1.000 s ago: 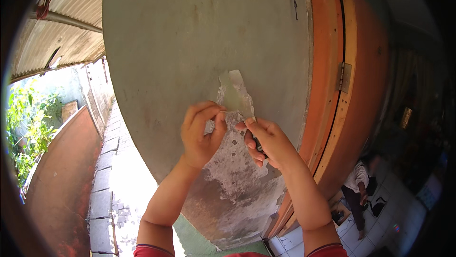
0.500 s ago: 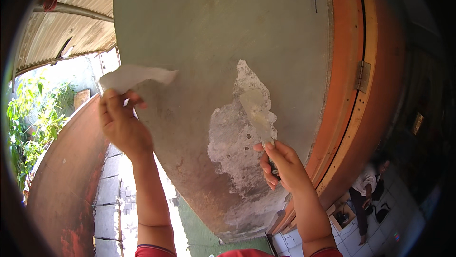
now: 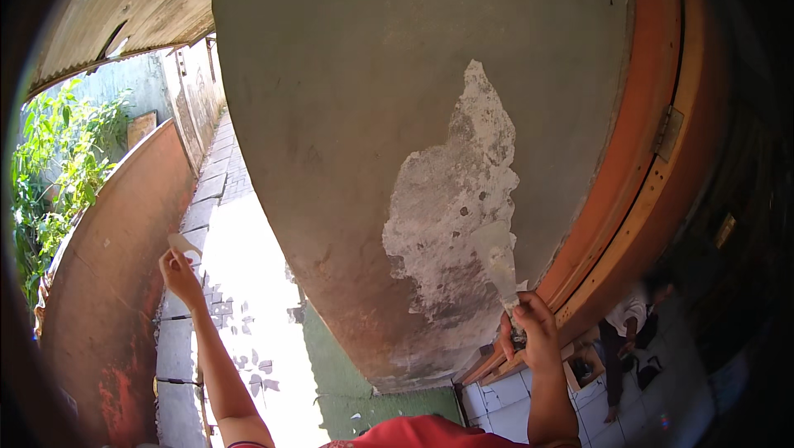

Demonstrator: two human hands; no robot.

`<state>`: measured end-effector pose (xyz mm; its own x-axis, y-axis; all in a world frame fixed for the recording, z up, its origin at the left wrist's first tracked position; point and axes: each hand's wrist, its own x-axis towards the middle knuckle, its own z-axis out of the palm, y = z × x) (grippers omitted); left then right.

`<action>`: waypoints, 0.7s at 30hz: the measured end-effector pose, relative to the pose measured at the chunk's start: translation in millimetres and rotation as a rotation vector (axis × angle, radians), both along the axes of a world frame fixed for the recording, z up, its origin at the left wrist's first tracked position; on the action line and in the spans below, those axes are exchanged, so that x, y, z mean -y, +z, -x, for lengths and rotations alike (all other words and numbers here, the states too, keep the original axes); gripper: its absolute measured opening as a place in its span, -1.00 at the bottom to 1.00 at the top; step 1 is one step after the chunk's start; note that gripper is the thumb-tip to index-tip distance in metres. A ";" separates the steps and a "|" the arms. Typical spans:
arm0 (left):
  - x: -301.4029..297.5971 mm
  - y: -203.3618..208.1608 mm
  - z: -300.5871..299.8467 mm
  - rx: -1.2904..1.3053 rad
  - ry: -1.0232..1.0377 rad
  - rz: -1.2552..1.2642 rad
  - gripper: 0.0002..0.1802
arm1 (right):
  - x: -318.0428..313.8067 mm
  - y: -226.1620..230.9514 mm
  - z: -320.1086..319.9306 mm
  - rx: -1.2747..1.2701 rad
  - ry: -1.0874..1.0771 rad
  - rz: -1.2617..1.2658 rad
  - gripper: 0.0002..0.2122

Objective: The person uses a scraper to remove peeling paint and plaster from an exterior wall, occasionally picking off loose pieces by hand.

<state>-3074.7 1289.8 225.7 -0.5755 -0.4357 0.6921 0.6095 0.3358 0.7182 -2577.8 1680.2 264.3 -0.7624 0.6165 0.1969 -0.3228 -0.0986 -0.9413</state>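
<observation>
Left hand (image 3: 179, 273) has a paint flake (image 3: 184, 244) pinched in its grip by the sunlit walkway (image 3: 256, 282). Then a bare wall patch (image 3: 442, 208), putty knife (image 3: 498, 259) in front, long axis near-vertical, blade up leaning left, right hand (image 3: 538, 332) gripping it tight. Orange door frame (image 3: 620, 158) past that.

Low and right of centre, the right hand (image 3: 533, 334) hid most of the scraper (image 3: 499, 264) below its blade; at left, the left hand (image 3: 179, 276) partly covered a paint flake (image 3: 184, 244). The top edge cut off the wall (image 3: 372, 76), the bottom edge the red shirt (image 3: 430, 434), and the person (image 3: 630, 320) at lower right was blurred.
</observation>
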 end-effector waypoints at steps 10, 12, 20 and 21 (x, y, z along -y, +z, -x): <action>0.1 -199.3 75.4 0.453 -0.264 0.739 -0.07 | 27.3 -8.1 16.2 0.058 -0.148 -0.094 -0.72; -30.8 -165.0 58.5 0.583 -0.439 0.665 -0.26 | 31.6 -5.2 16.3 0.048 -0.276 -0.191 -0.66; -109.0 4.4 -61.9 0.240 -0.830 0.215 -0.53 | 24.6 13.2 31.9 0.045 -0.375 -0.518 -0.57; -120.3 19.8 -79.2 0.197 -0.875 0.196 -0.54 | 25.9 15.9 34.5 0.054 -0.383 -0.533 -0.57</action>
<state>-2995.5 1410.1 245.4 -0.7601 0.3261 0.5620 0.5763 -0.0611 0.8149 -2612.3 1654.3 280.2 -0.5259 0.6747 0.5178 -0.1931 0.4982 -0.8453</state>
